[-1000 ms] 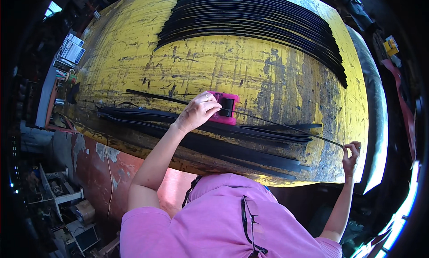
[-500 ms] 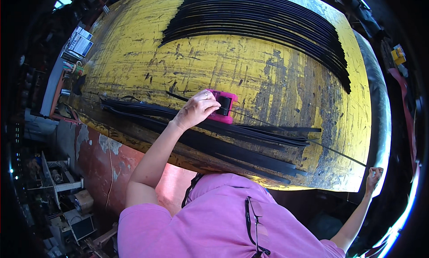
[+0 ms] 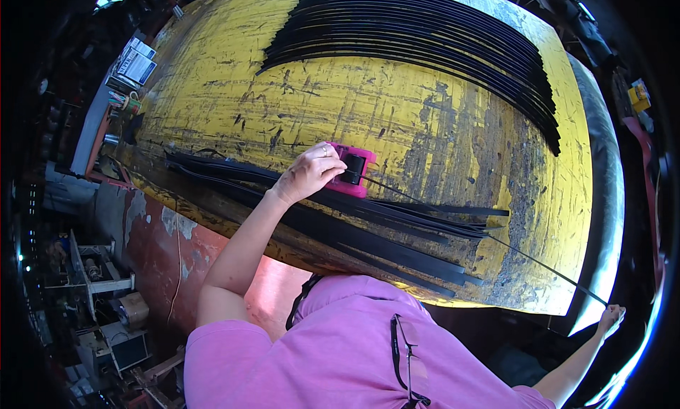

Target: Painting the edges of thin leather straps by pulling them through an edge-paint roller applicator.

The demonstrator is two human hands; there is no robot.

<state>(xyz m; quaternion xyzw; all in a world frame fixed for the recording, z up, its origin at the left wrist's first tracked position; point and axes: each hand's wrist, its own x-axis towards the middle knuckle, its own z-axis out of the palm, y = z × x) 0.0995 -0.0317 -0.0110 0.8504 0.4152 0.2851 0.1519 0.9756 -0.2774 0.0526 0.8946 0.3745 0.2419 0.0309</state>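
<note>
On yellow table (image 3: 425,118), left hand (image 3: 308,174) grips pink tool (image 3: 352,169), right hand (image 3: 610,317) pulls thin strip (image 3: 545,267).

shirt: pink, short sleeves, at 6 o'clock | arms: bare below the sleeves | left hand (image 3: 309,174): ring on one finger | glasses (image 3: 405,358): dark frame, hanging on the shirt front

Workshop, rough and industrial. Under both hands, a big worn yellow worktable (image 3: 425,118), paint scratched and blackened. Beyond the left hand (image 3: 308,174), a fanned stack of long black strips (image 3: 425,41); more strips (image 3: 368,218) just below it. Left of the left arm, cluttered metal racks and machine parts (image 3: 99,296) on a dim floor, plus a rust-red, peeling table side (image 3: 156,232).
</note>
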